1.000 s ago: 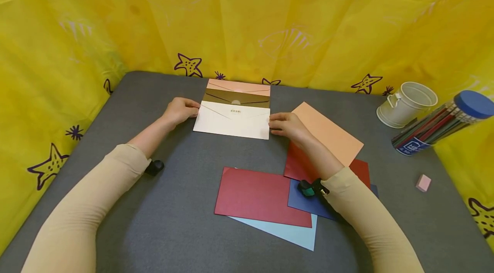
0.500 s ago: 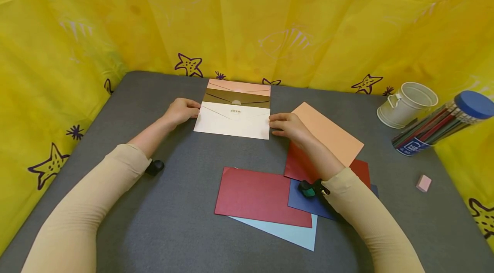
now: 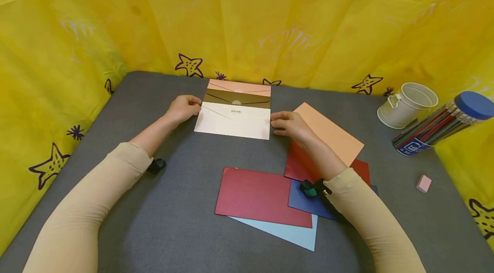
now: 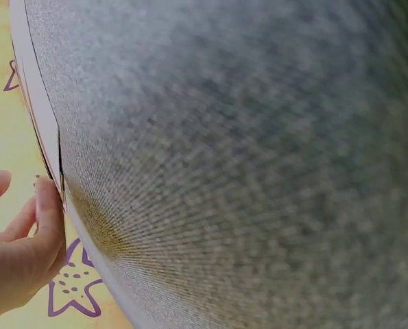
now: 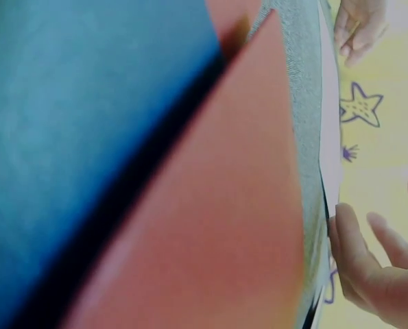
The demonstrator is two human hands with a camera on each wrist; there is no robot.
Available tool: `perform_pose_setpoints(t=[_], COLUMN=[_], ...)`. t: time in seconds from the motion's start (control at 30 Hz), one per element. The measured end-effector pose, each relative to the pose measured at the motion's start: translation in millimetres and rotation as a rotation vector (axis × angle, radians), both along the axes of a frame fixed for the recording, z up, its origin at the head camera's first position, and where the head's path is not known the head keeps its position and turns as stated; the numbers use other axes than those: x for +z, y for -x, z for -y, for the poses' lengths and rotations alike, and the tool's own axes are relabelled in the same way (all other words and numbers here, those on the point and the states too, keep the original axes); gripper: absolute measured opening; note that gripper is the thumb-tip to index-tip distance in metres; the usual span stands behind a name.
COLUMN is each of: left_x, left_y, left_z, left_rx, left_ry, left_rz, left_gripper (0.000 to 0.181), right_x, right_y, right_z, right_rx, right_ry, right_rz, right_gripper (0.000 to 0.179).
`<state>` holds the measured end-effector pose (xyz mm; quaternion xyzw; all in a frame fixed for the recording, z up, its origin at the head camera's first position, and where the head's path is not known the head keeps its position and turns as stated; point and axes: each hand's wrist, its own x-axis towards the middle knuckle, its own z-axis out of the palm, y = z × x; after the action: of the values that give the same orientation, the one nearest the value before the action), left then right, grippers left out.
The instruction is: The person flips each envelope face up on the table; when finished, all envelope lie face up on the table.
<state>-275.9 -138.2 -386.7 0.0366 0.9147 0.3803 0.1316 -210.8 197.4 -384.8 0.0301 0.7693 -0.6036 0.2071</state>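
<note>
A white envelope [image 3: 232, 122] lies flap side up near the back of the table, overlapping an olive-brown envelope [image 3: 237, 99] and a pink envelope [image 3: 239, 86] in a stepped stack. At the stack's left edge, the fingertips of my left hand [image 3: 183, 108] touch the envelopes; the thumb stands apart from them in the left wrist view. My right hand [image 3: 291, 126] is beside the right edge with its fingers loosely extended, fingertips at or just off the paper. Neither hand pinches anything.
Right of centre lie a peach envelope [image 3: 328, 131], a red one [image 3: 297, 163], a dark red one [image 3: 262, 195], a blue one [image 3: 306, 204] and a light blue one [image 3: 295, 234]. Farther right are a white metal pot [image 3: 403, 107], a tub of pencils [image 3: 414, 146] and an eraser [image 3: 423, 183].
My right hand has shifted slightly rightward from the envelope's edge. The left hand has moved up a little along the left edge. The envelopes have barely moved.
</note>
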Motion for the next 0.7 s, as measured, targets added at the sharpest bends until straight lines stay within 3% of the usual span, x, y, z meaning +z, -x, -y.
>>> perform_pose_setpoints(t=[0.27,0.7], left_x=[4.1,10.3], left_y=[-3.5,-27.5], left_z=[-9.5,-55.0], left_rx=[0.003,-0.236], left_ry=[-0.071,-0.131], left_rz=[-0.092,-0.086], left_gripper=[0.038,0.035], right_x=[7.3,25.6], right_y=[-0.7,-12.0], right_z=[-4.5,-12.5], right_rx=[0.008,0.118], right_ry=[-0.013,-0.103], right_rz=[-0.019,-0.118], right_gripper=[0.044,0.044])
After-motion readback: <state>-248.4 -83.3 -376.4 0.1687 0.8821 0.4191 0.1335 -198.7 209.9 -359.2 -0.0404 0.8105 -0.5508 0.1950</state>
